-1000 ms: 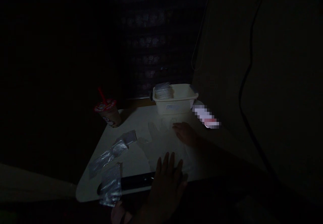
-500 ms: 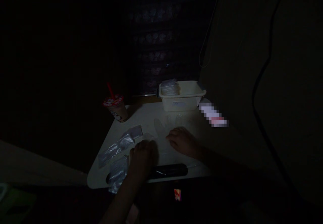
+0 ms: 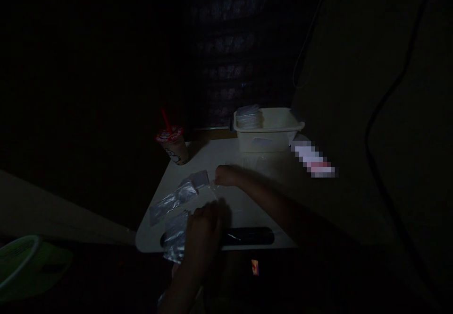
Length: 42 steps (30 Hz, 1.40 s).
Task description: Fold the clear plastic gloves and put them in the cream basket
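The light is dim and detail is poor. My right hand (image 3: 226, 175) is closed over the middle of the white table (image 3: 244, 210), pinching a piece of clear plastic film (image 3: 213, 185) that shows at its fingertips. Nearer to me, my left hand (image 3: 204, 222) rests with curled fingers by the table's front edge; what they hold, if anything, is hidden. Left of it lies a crinkled clear plastic packet (image 3: 176, 231), partly over the table's dark slot. Farther left, flat plastic packets (image 3: 179, 196) lie in an overlapping row.
A lidded drink cup (image 3: 175, 148) with a red straw stands at the back left. At the back, a cream bin (image 3: 271, 139) contains stacked clear packets (image 3: 247, 115). A pixelated bright object (image 3: 313, 159) lies at right. A green tub (image 3: 31, 267) is low left; a dark cable (image 3: 380, 177) hangs right.
My right hand has moved left and away from me, and its fingers have closed on the clear film. My left hand stays near the front edge. The view has shifted slightly.
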### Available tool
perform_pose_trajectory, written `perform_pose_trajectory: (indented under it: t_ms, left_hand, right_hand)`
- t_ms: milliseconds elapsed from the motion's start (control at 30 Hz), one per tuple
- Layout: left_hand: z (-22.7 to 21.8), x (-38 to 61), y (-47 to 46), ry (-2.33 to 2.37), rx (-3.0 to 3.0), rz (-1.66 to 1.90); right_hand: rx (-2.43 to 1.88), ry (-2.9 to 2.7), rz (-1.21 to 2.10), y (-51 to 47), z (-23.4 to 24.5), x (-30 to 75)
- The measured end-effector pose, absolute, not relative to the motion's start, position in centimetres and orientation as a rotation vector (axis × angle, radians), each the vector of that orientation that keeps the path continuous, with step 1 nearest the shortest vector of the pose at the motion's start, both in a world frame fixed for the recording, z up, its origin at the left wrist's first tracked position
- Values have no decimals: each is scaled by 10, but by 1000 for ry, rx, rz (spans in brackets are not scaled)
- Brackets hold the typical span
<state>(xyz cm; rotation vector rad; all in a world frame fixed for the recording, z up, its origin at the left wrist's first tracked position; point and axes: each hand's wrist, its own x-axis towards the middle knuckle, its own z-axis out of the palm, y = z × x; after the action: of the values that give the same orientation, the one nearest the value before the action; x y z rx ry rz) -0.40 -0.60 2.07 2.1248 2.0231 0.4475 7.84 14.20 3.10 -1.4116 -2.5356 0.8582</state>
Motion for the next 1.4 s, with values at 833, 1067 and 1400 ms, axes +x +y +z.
perform_pose_trajectory:
  t_ms: [833, 1067, 1400]
  left_hand:
    - [13, 12, -5, 2150, 2100, 399]
    - [11, 14, -3, 2212, 2145, 288]
    - [0, 8, -18, 2113, 2343, 265]
  right_hand:
    - [-1281, -1571, 1634, 159, 14, 137]
    - [-1264, -1850, 1521, 153, 16, 144]
    - [-1257, -2094, 1214, 155, 5, 147]
